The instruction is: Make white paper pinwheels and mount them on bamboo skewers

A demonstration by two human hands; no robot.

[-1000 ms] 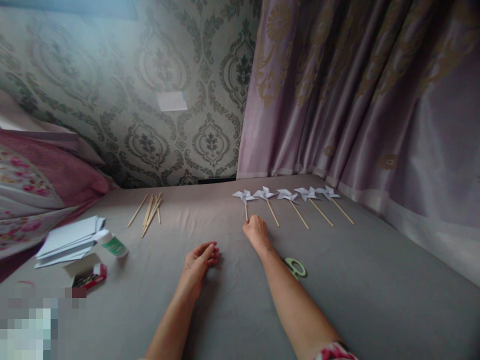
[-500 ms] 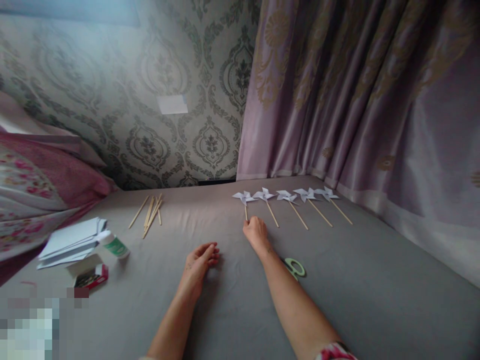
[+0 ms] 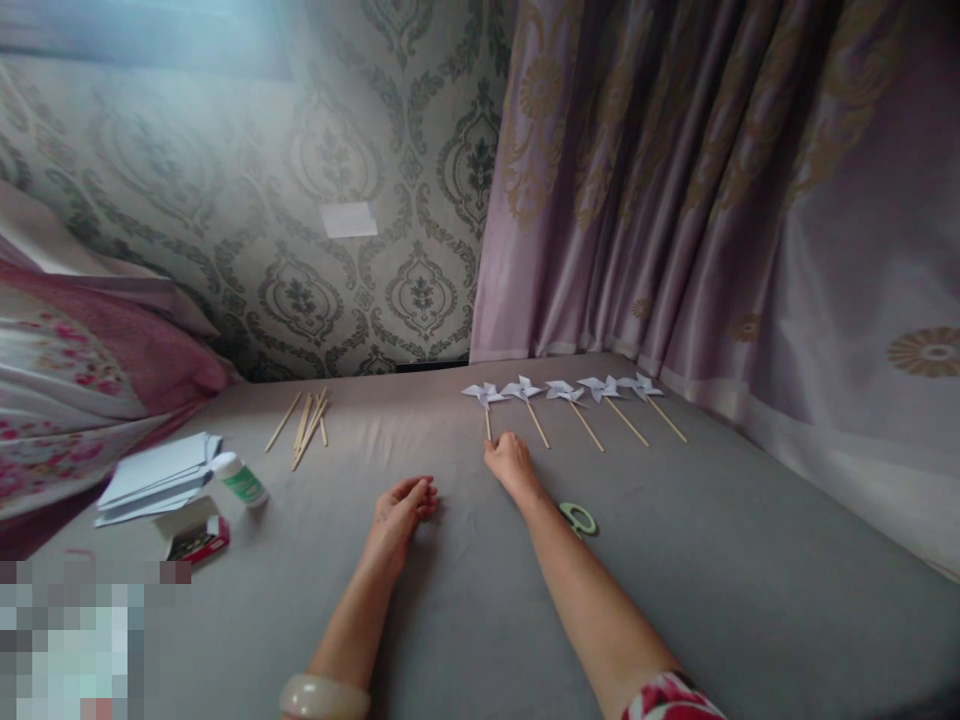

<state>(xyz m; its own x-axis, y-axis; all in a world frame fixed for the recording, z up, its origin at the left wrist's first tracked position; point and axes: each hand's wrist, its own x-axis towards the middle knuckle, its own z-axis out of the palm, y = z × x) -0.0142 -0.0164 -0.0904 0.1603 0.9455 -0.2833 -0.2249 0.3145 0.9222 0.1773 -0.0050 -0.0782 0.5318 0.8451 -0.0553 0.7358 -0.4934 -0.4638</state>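
Several white paper pinwheels [image 3: 568, 392] on wooden sticks lie in a row on the grey bed sheet [image 3: 750, 560], near the curtain. My right hand [image 3: 510, 462] reaches forward and pinches the lower end of the stick of the leftmost pinwheel [image 3: 484, 394]. My left hand [image 3: 405, 505] rests on the sheet to its left, fingers loosely curled, holding nothing. Green-handled scissors [image 3: 577, 519] lie just right of my right forearm.
Loose wooden sticks [image 3: 307, 428] lie further left. A glue bottle [image 3: 240, 480], a stack of white paper [image 3: 154, 475] and a small open red box [image 3: 196, 535] sit at the left. Pink floral bedding [image 3: 67, 380] is behind them. Patterned wall and mauve curtain [image 3: 675, 200] bound the bed.
The view has pulled back slightly, showing a bracelet on my left wrist. Both hands stay where they were.
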